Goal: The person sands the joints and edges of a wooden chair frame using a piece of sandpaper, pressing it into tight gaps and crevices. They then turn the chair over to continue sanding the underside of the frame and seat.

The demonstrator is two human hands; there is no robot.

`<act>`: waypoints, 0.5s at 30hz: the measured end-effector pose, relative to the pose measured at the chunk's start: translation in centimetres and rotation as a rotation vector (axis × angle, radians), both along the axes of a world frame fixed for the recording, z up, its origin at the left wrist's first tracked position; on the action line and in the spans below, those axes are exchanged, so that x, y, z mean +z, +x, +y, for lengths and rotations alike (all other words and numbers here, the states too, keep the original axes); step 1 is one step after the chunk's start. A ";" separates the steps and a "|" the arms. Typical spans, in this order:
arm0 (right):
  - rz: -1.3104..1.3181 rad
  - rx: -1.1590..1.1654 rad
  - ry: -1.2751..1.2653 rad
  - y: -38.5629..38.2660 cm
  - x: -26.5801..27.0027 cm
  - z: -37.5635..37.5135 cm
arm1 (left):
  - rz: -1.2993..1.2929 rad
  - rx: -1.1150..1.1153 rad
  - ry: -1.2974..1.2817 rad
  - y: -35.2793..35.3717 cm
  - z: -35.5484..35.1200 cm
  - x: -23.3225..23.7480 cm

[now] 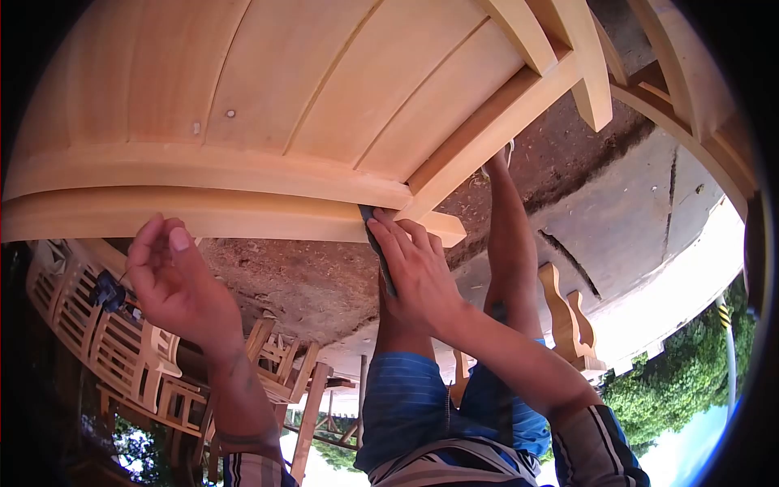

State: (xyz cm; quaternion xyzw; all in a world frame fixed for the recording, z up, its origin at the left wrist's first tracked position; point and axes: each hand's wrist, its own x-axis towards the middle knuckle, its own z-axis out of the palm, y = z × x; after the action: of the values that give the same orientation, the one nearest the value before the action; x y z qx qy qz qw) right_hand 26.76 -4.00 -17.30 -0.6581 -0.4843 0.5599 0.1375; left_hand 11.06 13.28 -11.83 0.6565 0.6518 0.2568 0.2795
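Note:
My right hand (418,280) is closed on a dark, thin strip (380,250), pressing it near the end of a pale wooden rail (243,213). Its fingertips lie by the corner where a slanted wooden bar (495,130) meets the frame. The part of the strip beneath the fingers is hidden. Off to the left, my left hand (174,280) is raised just below the rail, its fingers loosely curled and apart, with nothing in them. Above both hands spreads a broad slatted wood panel (324,81).
Curved wooden parts (690,89) stand at the upper right. Slatted wooden furniture (122,357) is at the lower left, with a dark blue object (108,290) on it. A carved wooden piece (568,325) stands right of my legs (515,243). Dusty ground (284,284) shows below the rail.

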 end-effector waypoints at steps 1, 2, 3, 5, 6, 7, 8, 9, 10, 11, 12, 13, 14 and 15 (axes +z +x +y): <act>-0.005 0.004 -0.025 -0.1 0.1 0.3 | 0.038 -0.075 0.118 -0.4 2.0 -0.1; -0.019 0.017 -0.040 -0.1 0.2 0.4 | 0.075 -0.149 0.236 -0.8 3.9 -0.4; -0.034 0.031 -0.054 -0.1 0.2 0.5 | 0.179 -0.269 0.305 -1.1 5.6 -0.8; -0.043 0.053 -0.073 -0.1 0.3 0.9 | 0.391 -0.500 0.439 -1.6 8.0 -1.7; -0.040 0.059 -0.077 -0.1 0.2 1.2 | 0.429 -0.525 0.479 -1.4 8.4 -2.1; -0.037 0.063 -0.083 0.1 0.0 1.5 | 0.466 -0.551 0.519 -1.1 8.7 -2.6; 0.022 0.080 -0.200 0.6 0.1 2.3 | 0.504 -0.579 0.553 -0.9 8.8 -2.9; 0.083 0.096 -0.318 1.4 0.2 3.5 | 0.483 -0.559 0.545 -0.9 8.9 -3.2; 0.146 0.110 -0.437 1.8 0.2 4.3 | 0.464 -0.541 0.535 -0.9 8.8 -3.5; 0.175 0.091 -0.398 1.9 -0.1 4.1 | 0.447 -0.527 0.523 -1.1 8.7 -3.4; 0.201 0.069 -0.354 2.0 -0.5 3.5 | 0.471 -0.540 0.523 -1.2 8.7 -3.3; 0.225 0.047 -0.305 2.0 -1.0 3.0 | 0.494 -0.552 0.526 -1.1 8.7 -3.3; 0.205 0.061 -0.263 1.7 -1.2 2.6 | 0.518 -0.563 0.531 -1.1 8.8 -3.2; 0.198 0.054 -0.256 1.4 -1.4 2.4 | 0.536 -0.580 0.539 -1.1 9.0 -3.1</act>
State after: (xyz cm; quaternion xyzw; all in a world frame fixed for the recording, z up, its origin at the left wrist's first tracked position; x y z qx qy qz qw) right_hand 28.13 -1.62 -18.73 -0.5985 -0.4106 0.6827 0.0846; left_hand 9.99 22.27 -14.93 0.9035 0.4012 0.1498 -0.0187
